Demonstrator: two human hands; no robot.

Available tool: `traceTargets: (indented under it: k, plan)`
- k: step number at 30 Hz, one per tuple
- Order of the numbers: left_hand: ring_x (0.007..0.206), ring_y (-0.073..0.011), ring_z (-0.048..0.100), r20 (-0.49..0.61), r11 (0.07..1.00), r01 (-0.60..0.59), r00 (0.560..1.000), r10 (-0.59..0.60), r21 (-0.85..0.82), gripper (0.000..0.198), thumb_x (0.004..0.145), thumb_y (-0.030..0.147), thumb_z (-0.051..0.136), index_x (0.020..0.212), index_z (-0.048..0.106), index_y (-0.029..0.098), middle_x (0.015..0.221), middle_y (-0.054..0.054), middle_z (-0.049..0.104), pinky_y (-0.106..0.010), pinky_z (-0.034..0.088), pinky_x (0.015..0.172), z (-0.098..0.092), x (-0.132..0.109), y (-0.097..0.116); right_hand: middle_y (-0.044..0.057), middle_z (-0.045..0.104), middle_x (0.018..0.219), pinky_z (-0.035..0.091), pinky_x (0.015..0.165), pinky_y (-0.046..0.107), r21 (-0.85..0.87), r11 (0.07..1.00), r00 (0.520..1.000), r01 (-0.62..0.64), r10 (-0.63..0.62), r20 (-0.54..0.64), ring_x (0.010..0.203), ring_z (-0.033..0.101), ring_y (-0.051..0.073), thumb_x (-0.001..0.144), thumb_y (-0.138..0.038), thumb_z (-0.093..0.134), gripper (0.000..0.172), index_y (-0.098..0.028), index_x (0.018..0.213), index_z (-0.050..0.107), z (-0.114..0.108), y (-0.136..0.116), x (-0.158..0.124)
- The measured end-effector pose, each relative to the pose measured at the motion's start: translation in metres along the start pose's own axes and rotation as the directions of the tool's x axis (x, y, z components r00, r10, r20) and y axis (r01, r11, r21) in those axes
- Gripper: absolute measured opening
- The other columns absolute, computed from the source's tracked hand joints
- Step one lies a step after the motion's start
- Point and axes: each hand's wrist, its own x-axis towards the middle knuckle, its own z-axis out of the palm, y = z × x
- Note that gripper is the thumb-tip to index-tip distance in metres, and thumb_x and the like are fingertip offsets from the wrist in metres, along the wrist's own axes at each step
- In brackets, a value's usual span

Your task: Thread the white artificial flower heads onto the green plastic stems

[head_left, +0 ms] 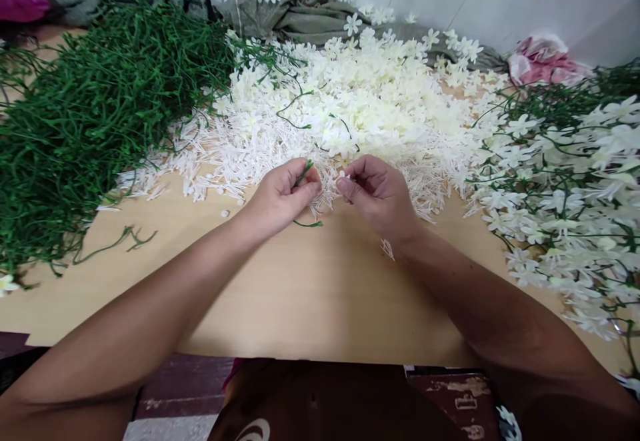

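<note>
My left hand (293,191) is closed around a green plastic stem (303,172), whose tip pokes up between thumb and fingers. A green end (309,224) shows below that hand. Just to the right, my right hand (377,191) pinches a small white piece (346,176) between thumb and fingertip; it looks like one of the thin white flower parts, though most of it is hidden. A small gap separates the two hands. Right behind them lies a heap of thin white stamen-like pieces (250,151), with white artificial flower heads (375,88) piled farther back.
A big pile of green stems (115,88) covers the left side. Assembled white flowers on stems (560,194) fill the right. Loose stems (141,238) lie on the tan table board (310,308). Grey cloth (300,18) and a pink-white bundle (545,61) sit along the tiled wall.
</note>
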Motion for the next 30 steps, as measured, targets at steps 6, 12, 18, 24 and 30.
traceTargets:
  k: [6, 12, 18, 24, 30]
  plan:
    - [0.066, -0.0121, 0.048, 0.162, 1.000, 0.012, 0.987, -0.013, 0.003, 0.026, 0.085, 0.034, 0.043, 0.072, 0.057, 0.016, 0.069, -0.001, 0.055, -0.025, 0.037, 0.061, -0.002, -0.002, -0.004, -0.005, 0.051, 0.059, 0.035, 0.048, 0.023, 0.021, 0.999, 0.999, -0.045, 0.045, -0.003, 0.051, 0.043, 0.006, 0.072, -0.038, 0.074, 0.029, -0.019, 0.071, 0.052, -0.004, -0.005, 0.004]
    - [0.058, -0.0110, 0.041, 0.201, 0.999, 0.045, 0.978, -0.045, 0.003, 0.031, 0.086, 0.037, 0.045, 0.061, 0.047, 0.018, 0.057, 0.002, 0.043, -0.024, 0.033, 0.055, 0.001, 0.000, -0.005, -0.004, 0.053, 0.059, 0.036, 0.050, 0.023, -0.028, 0.996, 0.992, -0.082, 0.084, 0.099, 0.053, 0.045, 0.007, 0.070, -0.046, 0.074, 0.037, -0.019, 0.066, 0.050, -0.003, -0.007, 0.004]
    - [0.051, -0.0085, 0.029, 0.277, 0.995, 0.085, 0.958, -0.069, -0.045, 0.034, 0.085, 0.036, 0.047, 0.057, 0.041, 0.018, 0.054, 0.004, 0.034, -0.025, 0.025, 0.050, -0.002, 0.001, -0.005, -0.004, 0.051, 0.056, 0.035, 0.049, 0.023, -0.064, 0.996, 0.987, -0.062, 0.071, 0.144, 0.051, 0.043, 0.007, 0.073, -0.049, 0.071, 0.038, -0.019, 0.065, 0.048, -0.005, -0.010, 0.004]
    - [0.050, -0.0078, 0.027, 0.311, 0.996, 0.087, 0.947, -0.075, -0.025, 0.036, 0.087, 0.035, 0.045, 0.056, 0.037, 0.018, 0.054, 0.004, 0.032, -0.025, 0.023, 0.049, -0.004, 0.000, -0.005, -0.005, 0.048, 0.054, 0.031, 0.047, 0.023, -0.154, 0.987, 0.983, -0.047, 0.074, 0.170, 0.050, 0.040, 0.006, 0.072, -0.046, 0.073, 0.037, -0.019, 0.062, 0.049, -0.007, -0.012, 0.003]
    - [0.049, -0.0076, 0.026, 0.331, 0.993, 0.114, 0.938, -0.099, -0.027, 0.034, 0.084, 0.035, 0.048, 0.056, 0.037, 0.019, 0.054, 0.004, 0.032, -0.025, 0.023, 0.048, -0.002, 0.002, -0.007, -0.004, 0.052, 0.056, 0.034, 0.048, 0.023, -0.052, 0.993, 0.974, -0.108, 0.116, 0.193, 0.051, 0.043, 0.007, 0.068, -0.043, 0.076, 0.037, -0.018, 0.063, 0.049, -0.006, -0.004, 0.003]
